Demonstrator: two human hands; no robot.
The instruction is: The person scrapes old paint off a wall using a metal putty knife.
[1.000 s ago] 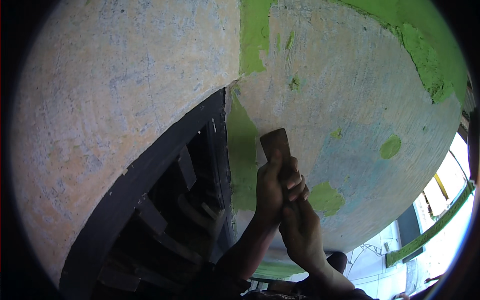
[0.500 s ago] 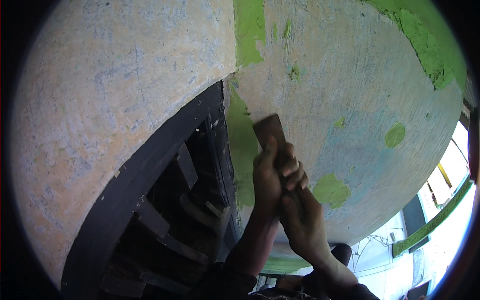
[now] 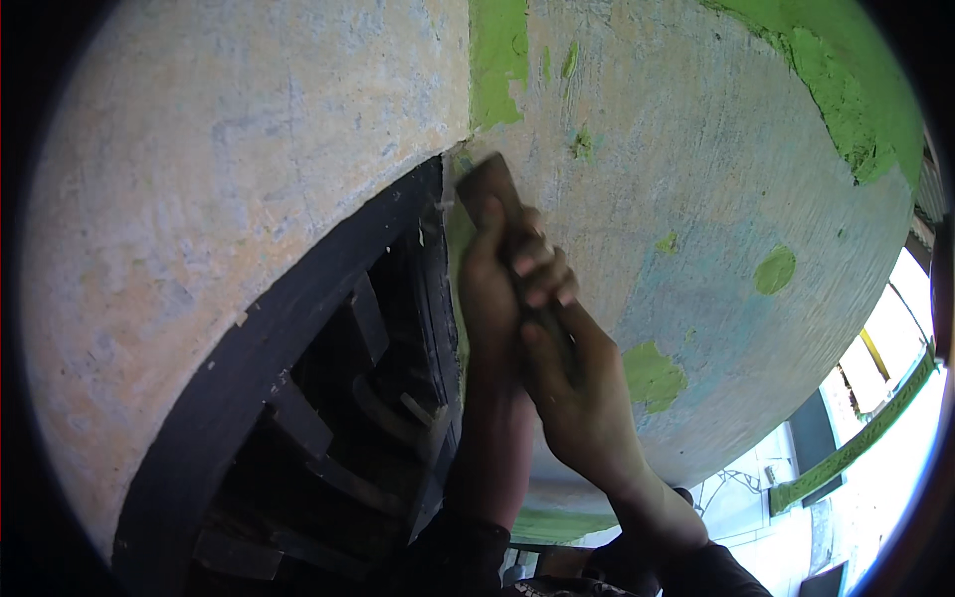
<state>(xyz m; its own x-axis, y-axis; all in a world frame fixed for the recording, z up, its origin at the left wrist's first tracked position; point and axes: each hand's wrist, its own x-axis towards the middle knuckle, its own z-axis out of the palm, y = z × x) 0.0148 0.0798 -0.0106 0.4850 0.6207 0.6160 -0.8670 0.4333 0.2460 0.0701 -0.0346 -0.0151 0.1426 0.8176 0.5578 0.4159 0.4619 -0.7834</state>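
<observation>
Both hands hold a scraper with a flat, brownish rectangular blade (image 3: pixel 487 179). My left hand (image 3: pixel 487 298) is closed around it near the blade, its thumb lying along the tool. Just below and to the right, my right hand (image 3: pixel 585 373) wraps the handle, most of which the fingers hide. The blade's end is over a strip of green paint (image 3: pixel 496 70) on the wall, close to the upper corner of a dark frame. Whether its edge touches the wall I cannot tell.
Pale, worn wall (image 3: pixel 249 149) surrounds the dark frame (image 3: pixel 298 274), which has slats inside. Green patches (image 3: pixel 653 378) and a larger green area (image 3: pixel 856 70) remain on the wall to the right. A bright space with a green rail (image 3: pixel 856 448) shows at lower right.
Both hands and the scraper have moved up and to the left along the green strip, toward the frame's corner. The grip looks the same.
</observation>
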